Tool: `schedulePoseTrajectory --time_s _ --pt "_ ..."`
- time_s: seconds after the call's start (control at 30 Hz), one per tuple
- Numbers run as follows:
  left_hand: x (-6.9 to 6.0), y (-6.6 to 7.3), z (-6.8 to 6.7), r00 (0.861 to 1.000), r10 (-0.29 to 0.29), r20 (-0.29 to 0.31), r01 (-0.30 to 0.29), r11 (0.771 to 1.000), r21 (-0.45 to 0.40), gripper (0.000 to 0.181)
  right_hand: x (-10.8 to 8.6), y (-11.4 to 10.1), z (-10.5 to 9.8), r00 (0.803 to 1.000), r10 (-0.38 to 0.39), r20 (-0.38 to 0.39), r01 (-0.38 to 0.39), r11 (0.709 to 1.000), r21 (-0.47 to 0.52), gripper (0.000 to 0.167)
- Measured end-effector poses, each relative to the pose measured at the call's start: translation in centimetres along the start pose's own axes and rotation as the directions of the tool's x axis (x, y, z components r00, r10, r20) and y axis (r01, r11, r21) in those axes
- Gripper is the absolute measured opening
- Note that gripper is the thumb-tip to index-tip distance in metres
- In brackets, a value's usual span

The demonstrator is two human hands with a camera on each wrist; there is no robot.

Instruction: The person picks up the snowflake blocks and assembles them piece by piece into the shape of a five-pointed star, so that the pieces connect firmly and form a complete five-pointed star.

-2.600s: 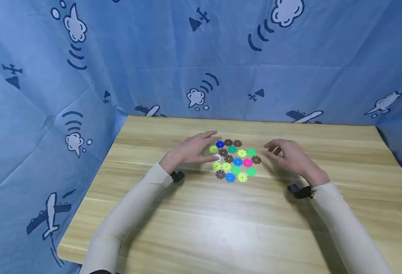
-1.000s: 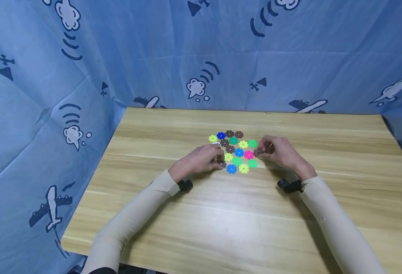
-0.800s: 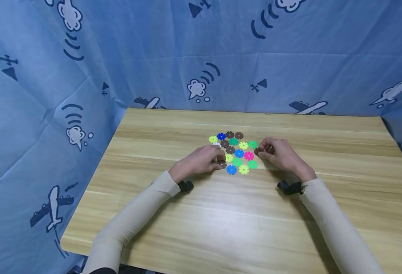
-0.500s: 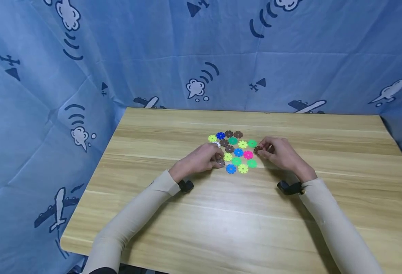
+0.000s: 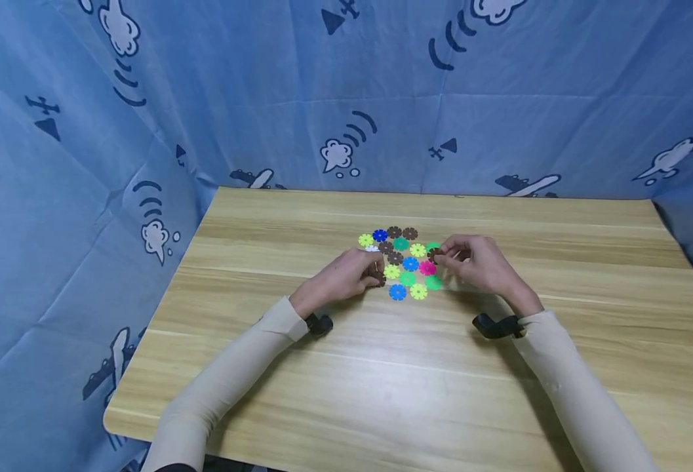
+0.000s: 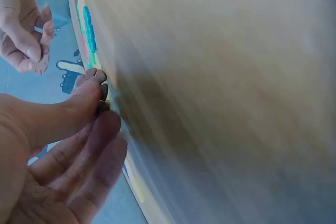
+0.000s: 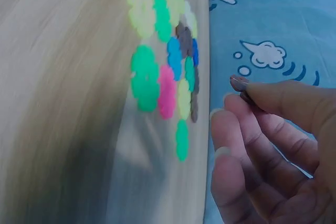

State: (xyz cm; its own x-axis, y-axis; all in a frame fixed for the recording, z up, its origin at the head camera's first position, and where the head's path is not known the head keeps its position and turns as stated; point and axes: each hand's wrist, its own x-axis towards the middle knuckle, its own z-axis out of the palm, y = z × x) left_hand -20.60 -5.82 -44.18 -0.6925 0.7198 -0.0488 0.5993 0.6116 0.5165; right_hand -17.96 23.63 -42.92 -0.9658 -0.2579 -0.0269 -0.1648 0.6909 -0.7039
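Plainly, the left hand (image 5: pixel 343 274) pinches one brown disc (image 5: pixel 381 279). Toward the table's right edge (image 5: pixel 676 259), the right hand (image 5: pixel 477 262) pinches another disc (image 5: pixel 433 254).

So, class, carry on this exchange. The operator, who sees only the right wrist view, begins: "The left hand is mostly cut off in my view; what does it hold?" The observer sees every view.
Observer: The left hand pinches a brown disc.

Operator: And how does the disc in the right hand look from the head?

Observer: From there, that second brown disc partly hides a bright green disc.

Operator: What covers the arms?

Observer: The head view shows light beige sleeves.
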Motion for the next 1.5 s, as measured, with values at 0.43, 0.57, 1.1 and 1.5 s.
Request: schedulePoseTrajectory --time_s 0.43,0.57,1.1,1.5 --pt "0.4 0.7 0.2 0.958 0.068 -0.279 -0.111 0.984 -0.142 0.005 -0.1 -2.0 1.1 1.0 0.001 -0.014 0.0 0.997 0.071 0.021" --pt "0.5 1.2 0.1 0.935 0.095 -0.343 -0.162 0.971 -0.173 0.005 -0.1 -2.5 1.5 0.999 0.016 -0.044 -0.01 0.991 0.133 0.023" --pt "0.6 1.8 0.2 0.901 0.137 -0.412 -0.214 0.966 -0.147 0.005 -0.1 -3.9 2.2 0.997 0.065 -0.03 -0.051 0.939 0.339 0.025" --pt "0.6 1.7 0.7 0.868 0.156 -0.472 -0.25 0.957 -0.144 0.005 -0.2 -4.3 2.6 0.997 0.056 -0.058 -0.032 0.933 0.359 0.024"
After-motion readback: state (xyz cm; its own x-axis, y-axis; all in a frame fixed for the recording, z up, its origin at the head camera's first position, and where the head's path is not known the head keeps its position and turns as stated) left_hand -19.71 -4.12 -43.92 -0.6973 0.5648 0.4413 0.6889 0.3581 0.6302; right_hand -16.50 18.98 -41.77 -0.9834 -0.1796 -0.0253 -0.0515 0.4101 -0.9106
